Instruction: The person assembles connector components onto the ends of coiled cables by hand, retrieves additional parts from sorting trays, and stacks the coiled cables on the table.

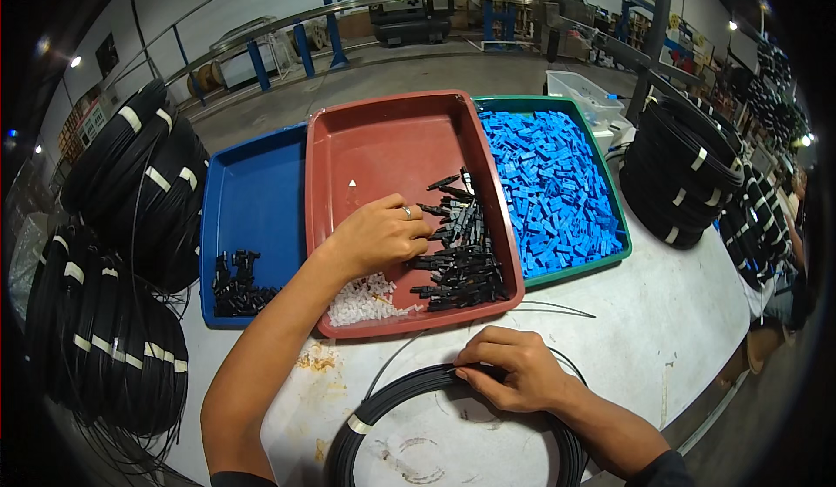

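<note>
My left hand (383, 234) reaches into the red tray (383, 130), its fingers pinched together at the edge of a pile of black plastic connectors (461, 243). Whatever those fingertips hold is hidden behind the knuckles. Below the wrist, small white plastic pieces (366, 302) lie heaped in the tray's near left corner. On the table in front of me rests a coil of black cable (401, 402), bound with a pale tape band (359, 424). My right hand (514, 369) is closed on the coil's far side, thumb and fingers pinching the strands.
Left of the red tray sits a blue tray (252, 182) with black parts (239, 287); to its right, a green tray (620, 226) full of blue plastic pieces (557, 191). Stacked cable coils stand at left (113, 330) and right (684, 169). A clear bin (579, 95) is behind.
</note>
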`<state>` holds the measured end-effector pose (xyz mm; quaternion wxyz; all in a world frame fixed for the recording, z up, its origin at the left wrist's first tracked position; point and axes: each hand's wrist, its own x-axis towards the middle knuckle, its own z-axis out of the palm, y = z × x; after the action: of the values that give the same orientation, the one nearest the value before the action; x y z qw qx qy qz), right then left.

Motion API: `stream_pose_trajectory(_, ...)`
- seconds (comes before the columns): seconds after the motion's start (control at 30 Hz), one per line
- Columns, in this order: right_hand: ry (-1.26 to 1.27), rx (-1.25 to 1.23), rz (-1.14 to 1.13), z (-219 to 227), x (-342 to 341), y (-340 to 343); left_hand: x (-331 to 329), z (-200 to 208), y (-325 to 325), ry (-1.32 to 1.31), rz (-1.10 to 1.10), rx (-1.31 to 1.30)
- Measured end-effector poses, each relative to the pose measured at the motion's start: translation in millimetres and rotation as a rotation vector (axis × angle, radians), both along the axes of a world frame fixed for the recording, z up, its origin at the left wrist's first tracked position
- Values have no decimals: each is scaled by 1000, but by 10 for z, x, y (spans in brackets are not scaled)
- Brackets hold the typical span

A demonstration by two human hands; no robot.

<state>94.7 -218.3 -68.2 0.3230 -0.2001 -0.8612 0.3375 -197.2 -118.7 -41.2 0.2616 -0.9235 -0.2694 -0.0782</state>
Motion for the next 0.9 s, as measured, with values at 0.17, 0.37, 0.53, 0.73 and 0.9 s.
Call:
stream_pose_trajectory(0.17, -8, -28, -25, 6, -5, 0, -8, -16, -66, -51, -9, -30)
stream_pose_trajectory(0.37, 15, -11, -15, -18, 8, -22, -103, -25, -131, 30, 12, 25)
stream_pose_trajectory(0.53, 30, 4, -19, -38, 36, -35, -36, 182, -366, -187, 191, -173)
stream_pose_trajectory(0.73, 66, 50, -66, -62, 34, -15, 454, 246, -1063, -1047, 306, -446)
stream_pose_trajectory(0.9, 171, 133, -66, -6, 13, 0, 776, -24, -1556, -1162, 407, -540)
